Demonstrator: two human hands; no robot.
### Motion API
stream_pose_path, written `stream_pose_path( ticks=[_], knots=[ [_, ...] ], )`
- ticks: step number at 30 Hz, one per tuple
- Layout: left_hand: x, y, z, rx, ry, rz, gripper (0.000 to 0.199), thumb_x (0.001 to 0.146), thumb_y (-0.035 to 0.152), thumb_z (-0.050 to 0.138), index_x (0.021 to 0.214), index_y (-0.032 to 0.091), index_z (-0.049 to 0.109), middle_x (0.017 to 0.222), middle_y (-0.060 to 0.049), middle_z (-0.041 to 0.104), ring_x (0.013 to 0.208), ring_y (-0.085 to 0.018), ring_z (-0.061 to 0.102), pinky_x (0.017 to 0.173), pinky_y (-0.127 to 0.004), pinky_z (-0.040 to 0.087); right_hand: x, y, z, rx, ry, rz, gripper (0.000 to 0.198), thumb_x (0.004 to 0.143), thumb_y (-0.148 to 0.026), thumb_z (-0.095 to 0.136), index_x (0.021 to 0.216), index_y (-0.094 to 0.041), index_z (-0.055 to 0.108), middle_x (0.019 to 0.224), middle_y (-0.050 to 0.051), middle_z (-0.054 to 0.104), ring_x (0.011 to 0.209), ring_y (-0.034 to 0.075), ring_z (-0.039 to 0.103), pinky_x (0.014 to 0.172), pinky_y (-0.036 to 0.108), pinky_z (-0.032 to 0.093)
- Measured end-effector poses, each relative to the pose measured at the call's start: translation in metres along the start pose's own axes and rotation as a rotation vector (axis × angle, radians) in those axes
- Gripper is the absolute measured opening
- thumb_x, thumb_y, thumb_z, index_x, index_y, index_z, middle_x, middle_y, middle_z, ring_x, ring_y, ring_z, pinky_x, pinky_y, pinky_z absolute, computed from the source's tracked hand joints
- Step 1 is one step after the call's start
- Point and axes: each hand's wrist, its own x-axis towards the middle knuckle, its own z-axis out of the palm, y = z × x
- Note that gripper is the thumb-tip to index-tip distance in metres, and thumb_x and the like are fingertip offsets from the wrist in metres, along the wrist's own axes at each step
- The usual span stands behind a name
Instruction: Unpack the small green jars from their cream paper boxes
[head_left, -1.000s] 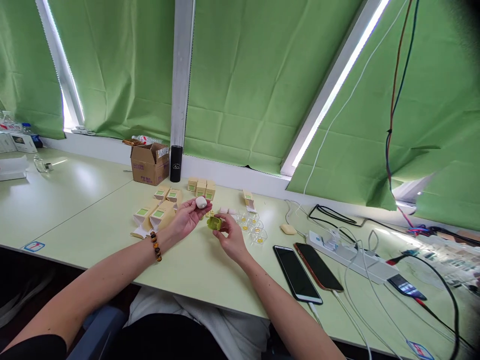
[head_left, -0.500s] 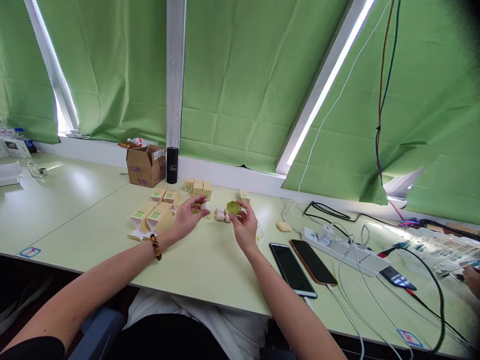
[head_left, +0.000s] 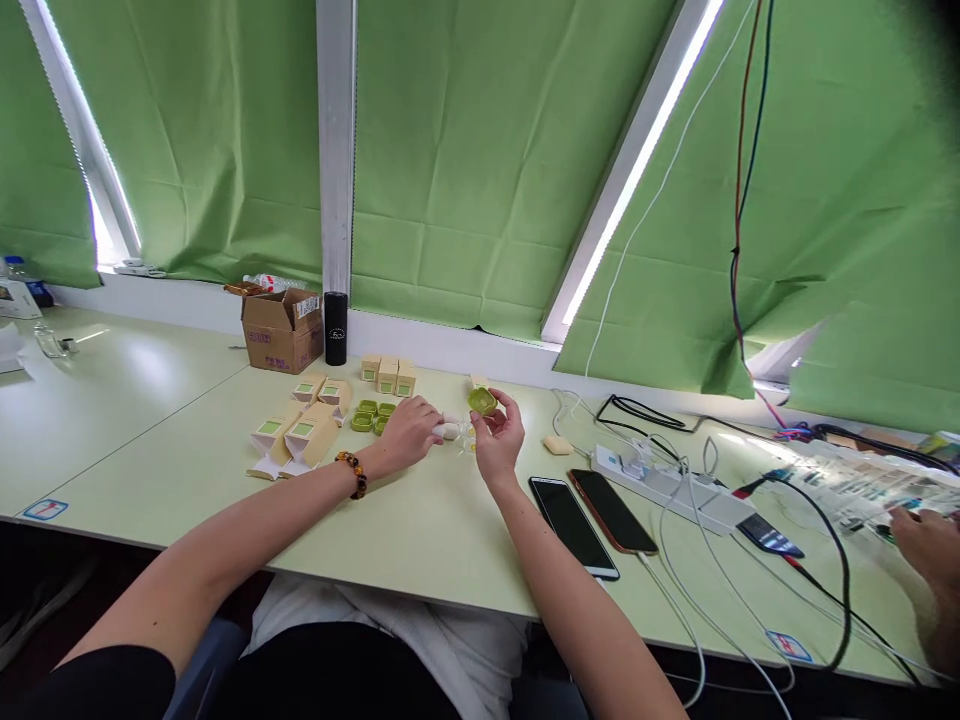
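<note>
My right hand [head_left: 501, 440] holds a small green cup [head_left: 482, 401] between thumb and fingers, raised above the table and tilted so its hollow shows. Low over the table, my left hand [head_left: 409, 434] has its fingertips closed at small whitish rounded pieces [head_left: 450, 430]; its fingers partly hide them. Several more green cups [head_left: 363, 422] stand grouped just left of that hand. Clear plastic bits with a touch of yellow [head_left: 469, 440] lie between the hands.
Small cream boxes with green labels [head_left: 306, 430] stand at left, others [head_left: 387, 376] behind. A carton [head_left: 281, 330] and black cylinder [head_left: 335, 328] stand at the back. To the right are two phones [head_left: 574, 525], a power strip [head_left: 675, 492], cables and another person's hand [head_left: 926, 545].
My left hand has lowered and moved right with a white piece, down to the other whitish pieces. The green cup in my right hand has shifted slightly right and up.
</note>
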Motion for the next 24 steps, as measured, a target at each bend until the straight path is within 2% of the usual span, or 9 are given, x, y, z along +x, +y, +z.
stream_pose_path(
  ticks=[7, 13, 16, 21, 24],
  knots=[
    [0.01, 0.018, 0.03, 0.109, -0.027, 0.099, 0.015, 0.092, 0.03, 0.076, 0.093, 0.016, 0.073, 0.097, -0.01, 0.074, 0.113, -0.029, 0.055, 0.094, -0.042, 0.041, -0.002, 0.003, 0.001, -0.003, -0.016, 0.0, 0.048, 0.082, -0.028, 0.074, 0.128, -0.024, 0.062, 0.127, 0.009, 0.067, 0.095, 0.02, 0.068, 0.084, 0.038, 0.061],
    [0.008, 0.018, 0.047, 0.156, -0.033, 0.142, 0.018, 0.09, 0.028, 0.078, 0.099, 0.014, 0.073, 0.105, -0.013, 0.072, 0.129, -0.033, 0.048, 0.103, -0.046, 0.037, -0.002, 0.006, 0.002, -0.016, -0.039, 0.004, 0.048, 0.082, -0.028, 0.073, 0.128, -0.024, 0.061, 0.124, 0.009, 0.068, 0.092, 0.019, 0.068, 0.083, 0.038, 0.06],
    [0.006, 0.018, 0.05, 0.141, -0.019, 0.11, 0.019, 0.089, 0.029, 0.079, 0.1, 0.014, 0.073, 0.111, -0.014, 0.07, 0.13, -0.035, 0.046, 0.104, -0.049, 0.035, -0.003, 0.006, 0.002, -0.02, -0.055, -0.001, 0.048, 0.083, -0.029, 0.072, 0.13, -0.024, 0.06, 0.122, 0.01, 0.069, 0.093, 0.02, 0.068, 0.083, 0.038, 0.06],
    [0.007, 0.021, 0.048, 0.099, -0.054, 0.052, 0.021, 0.086, 0.03, 0.081, 0.1, 0.017, 0.074, 0.109, -0.014, 0.071, 0.126, -0.036, 0.047, 0.104, -0.051, 0.033, -0.005, 0.004, 0.003, -0.009, -0.084, 0.01, 0.048, 0.083, -0.029, 0.072, 0.129, -0.023, 0.06, 0.122, 0.01, 0.069, 0.092, 0.02, 0.068, 0.082, 0.038, 0.06],
    [0.007, 0.023, 0.043, 0.083, -0.057, 0.026, 0.029, 0.086, 0.032, 0.081, 0.108, 0.016, 0.072, 0.11, -0.015, 0.071, 0.125, -0.036, 0.048, 0.104, -0.051, 0.034, -0.006, 0.0, 0.004, -0.001, -0.11, 0.026, 0.047, 0.083, -0.029, 0.073, 0.128, -0.023, 0.061, 0.119, 0.009, 0.07, 0.085, 0.018, 0.067, 0.081, 0.037, 0.06]
  ],
)
